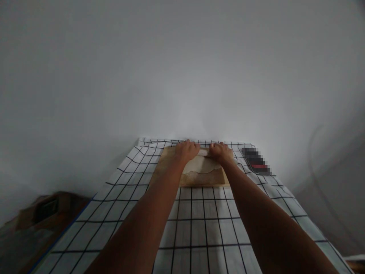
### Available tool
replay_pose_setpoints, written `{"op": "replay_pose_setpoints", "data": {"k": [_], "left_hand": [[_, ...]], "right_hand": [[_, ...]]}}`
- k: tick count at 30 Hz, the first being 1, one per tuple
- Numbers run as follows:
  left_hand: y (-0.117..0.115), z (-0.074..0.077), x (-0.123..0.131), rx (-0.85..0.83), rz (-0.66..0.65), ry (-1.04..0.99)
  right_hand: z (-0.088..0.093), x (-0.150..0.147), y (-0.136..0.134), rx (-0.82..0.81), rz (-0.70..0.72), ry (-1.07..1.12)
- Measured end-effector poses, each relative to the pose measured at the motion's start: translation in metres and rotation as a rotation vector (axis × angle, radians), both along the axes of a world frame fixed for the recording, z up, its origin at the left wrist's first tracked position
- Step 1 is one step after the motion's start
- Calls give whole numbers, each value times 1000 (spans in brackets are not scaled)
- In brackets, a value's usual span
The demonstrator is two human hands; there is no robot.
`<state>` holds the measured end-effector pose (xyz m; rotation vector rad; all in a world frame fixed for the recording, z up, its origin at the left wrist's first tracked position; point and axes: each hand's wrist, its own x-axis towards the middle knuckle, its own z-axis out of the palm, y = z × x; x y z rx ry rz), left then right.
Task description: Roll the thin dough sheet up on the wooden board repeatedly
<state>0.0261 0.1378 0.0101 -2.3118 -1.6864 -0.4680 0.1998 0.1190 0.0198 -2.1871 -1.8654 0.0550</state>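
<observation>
My left hand (187, 150) is closed around the left part of a pale rolling pin (203, 152). On the pin's right part, my right hand (221, 152) is closed too, and only a short length of it shows between the two fists. Beneath and in front of the pin lies a thin, pale sheet of dough (202, 166) with an uneven near edge. It is spread on a light wooden board (163, 166), partly hidden by my left forearm. Both arms reach straight forward, with the hands near the board's far edge.
A white tablecloth with black grid lines (196, 232) covers the table. To the board's right lies a dark, pixelated object (256, 161) with a red patch. A plain wall (194, 76) rises behind the table. Low on the left stands an open cardboard box (61, 205).
</observation>
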Motion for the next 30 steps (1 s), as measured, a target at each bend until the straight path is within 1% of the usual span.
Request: {"op": "replay_pose_setpoints", "data": {"k": [4, 7, 10, 13, 18, 25, 30], "left_hand": [[18, 1, 2, 10, 27, 4], [25, 2, 3, 19, 34, 10], [25, 1, 2, 35, 17, 15], [19, 0, 1, 48, -7, 15], [-5, -2, -1, 74, -25, -7], [-41, -4, -5, 122, -44, -72], [-64, -12, -8, 171, -44, -140]], "right_hand": [[2, 1, 16, 19, -1, 10], [3, 0, 23, 24, -8, 16], [2, 1, 25, 33, -8, 17], [0, 1, 21, 37, -2, 14], [1, 0, -1, 24, 26, -5], [5, -7, -51, 58, 82, -83], [6, -11, -85, 74, 107, -113]]}}
